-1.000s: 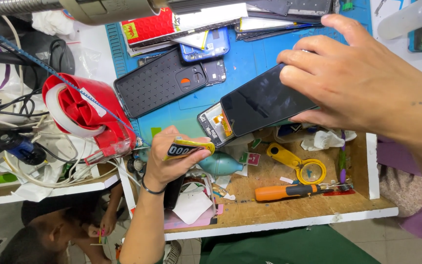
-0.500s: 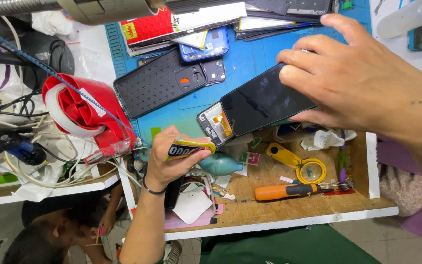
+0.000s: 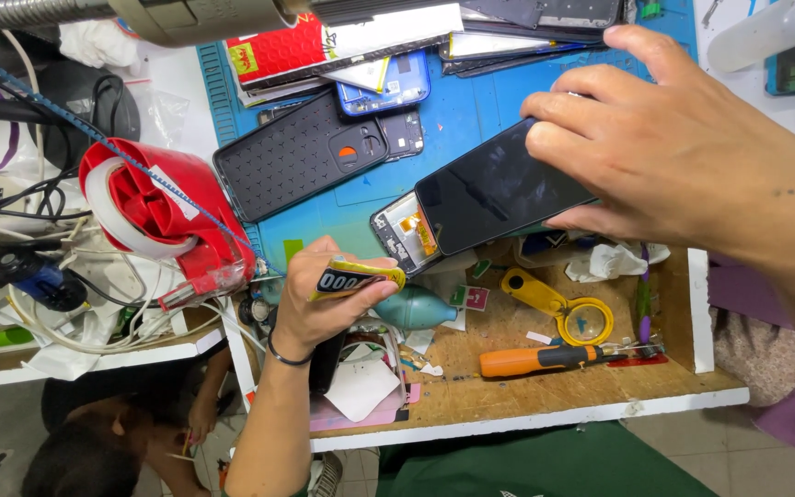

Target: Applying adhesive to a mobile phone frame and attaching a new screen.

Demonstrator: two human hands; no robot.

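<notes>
My right hand reaches in from the right and grips a dark smartphone by its far end, holding it tilted above the blue work mat. The phone's screen is lifted slightly, and an orange flex cable and the inner frame show at its lower left end. My left hand comes up from below, closed around a small yellow and black tube. The tube's tip points toward the phone's open end and stays a short way from it.
A black textured phone case and a blue phone back lie on the mat. A red tape dispenser stands at the left. A teal air blower, yellow magnifier and orange screwdriver lie on the wooden shelf. Another person crouches below left.
</notes>
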